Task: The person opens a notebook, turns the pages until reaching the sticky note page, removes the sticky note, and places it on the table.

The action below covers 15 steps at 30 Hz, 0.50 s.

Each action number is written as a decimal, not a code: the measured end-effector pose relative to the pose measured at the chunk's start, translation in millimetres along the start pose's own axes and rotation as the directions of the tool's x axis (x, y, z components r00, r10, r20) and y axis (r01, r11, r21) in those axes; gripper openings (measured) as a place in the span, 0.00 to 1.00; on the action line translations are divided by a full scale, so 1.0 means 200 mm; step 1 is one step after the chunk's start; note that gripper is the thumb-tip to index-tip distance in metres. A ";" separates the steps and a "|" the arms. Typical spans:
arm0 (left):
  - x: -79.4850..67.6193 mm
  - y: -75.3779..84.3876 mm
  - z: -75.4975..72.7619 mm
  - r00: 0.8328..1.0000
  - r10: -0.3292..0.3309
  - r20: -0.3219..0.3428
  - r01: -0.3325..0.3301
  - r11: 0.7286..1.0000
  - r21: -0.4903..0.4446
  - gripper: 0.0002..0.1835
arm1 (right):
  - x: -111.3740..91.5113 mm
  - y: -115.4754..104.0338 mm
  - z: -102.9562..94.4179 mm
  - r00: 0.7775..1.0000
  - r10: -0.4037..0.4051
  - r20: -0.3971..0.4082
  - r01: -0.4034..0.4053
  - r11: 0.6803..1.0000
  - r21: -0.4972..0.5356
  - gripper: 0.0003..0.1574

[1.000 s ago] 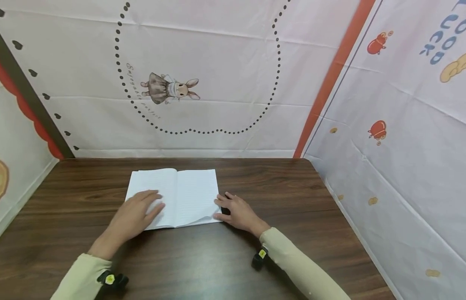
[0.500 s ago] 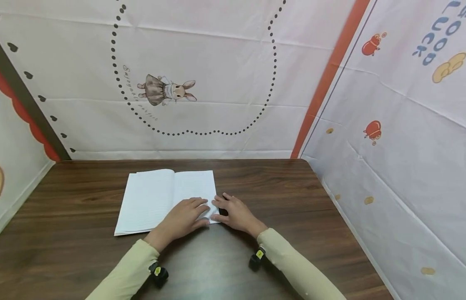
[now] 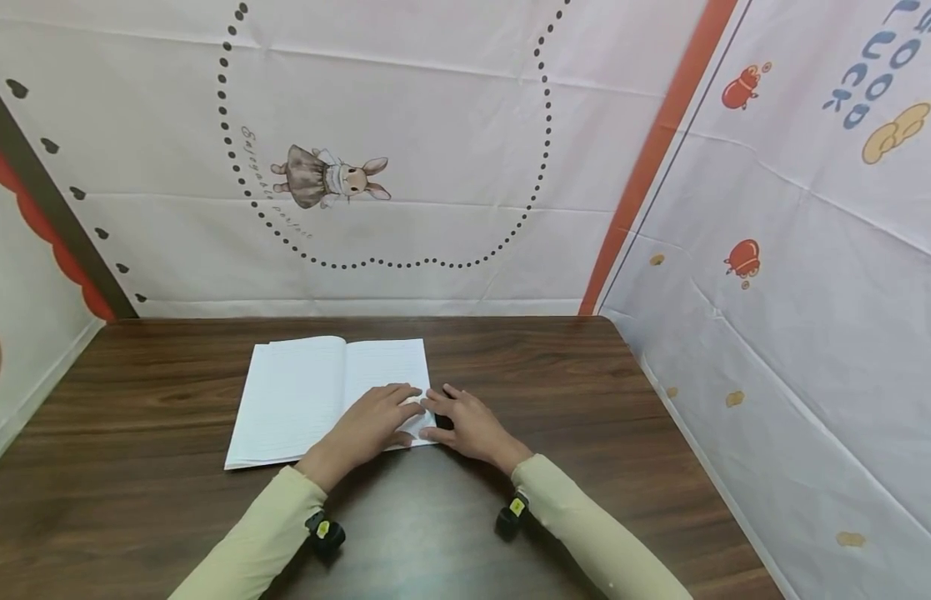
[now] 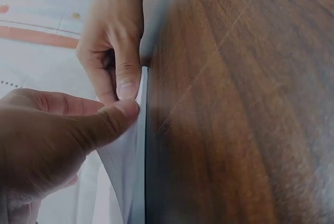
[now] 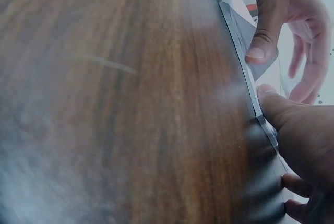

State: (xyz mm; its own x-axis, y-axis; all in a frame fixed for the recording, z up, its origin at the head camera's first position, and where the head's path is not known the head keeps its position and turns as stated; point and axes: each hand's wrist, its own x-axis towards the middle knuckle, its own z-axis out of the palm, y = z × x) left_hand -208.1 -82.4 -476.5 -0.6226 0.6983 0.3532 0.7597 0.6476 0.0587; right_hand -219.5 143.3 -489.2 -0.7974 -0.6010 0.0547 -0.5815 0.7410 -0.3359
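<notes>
An open lined notebook [image 3: 292, 400] lies on the dark wooden table. My left hand [image 3: 375, 422] reaches across its right page. In the left wrist view the thumb and index finger of my left hand [image 4: 57, 140] pinch a raised page [image 4: 116, 156] near the lower edge. My right hand [image 3: 473, 429] is at the notebook's lower right corner, its thumb and index finger bent over the page edge. In the right wrist view the thumb of my right hand [image 5: 308, 135] presses at the notebook's edge, while other fingers touch the table beside it. The hands nearly meet.
The wooden table [image 3: 548, 400] reaches back to a white printed cloth [image 3: 450, 167] with a rabbit drawing. Another printed cloth [image 3: 810, 292] hangs along the right side. Small black cameras with yellow marks sit on both wrists.
My left hand has moved right, from the left page to the lower right corner beside my right hand. The left page is now uncovered. My right hand has stayed at the corner.
</notes>
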 end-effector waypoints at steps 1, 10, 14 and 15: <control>0.00 0.00 -0.01 1.000 -0.008 0.001 0.008 1.000 0.015 0.24 | 0.00 0.00 0.00 1.000 0.001 0.001 -0.001 1.000 0.001 0.39; -0.03 -0.01 0.02 0.982 -0.135 -0.134 0.149 0.984 0.096 0.04 | 0.01 -0.01 0.01 0.997 0.078 -0.004 -0.078 0.997 0.015 0.46; -0.04 -0.02 0.02 0.962 -0.167 -0.217 0.193 0.976 0.105 0.04 | 0.01 -0.02 0.01 0.994 0.111 0.003 -0.111 0.994 0.023 0.50; -0.05 -0.02 0.01 0.955 -0.178 -0.237 0.206 0.973 0.100 0.05 | 0.01 -0.02 0.01 0.994 0.111 0.002 -0.111 0.994 0.026 0.50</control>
State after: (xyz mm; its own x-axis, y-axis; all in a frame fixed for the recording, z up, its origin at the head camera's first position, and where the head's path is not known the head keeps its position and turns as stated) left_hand -204.7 -90.9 -482.5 -0.6854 0.4798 0.5478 0.5925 0.8047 0.0366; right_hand -219.5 138.4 -490.0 -0.8565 -0.5159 0.0154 -0.4853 0.7948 -0.3643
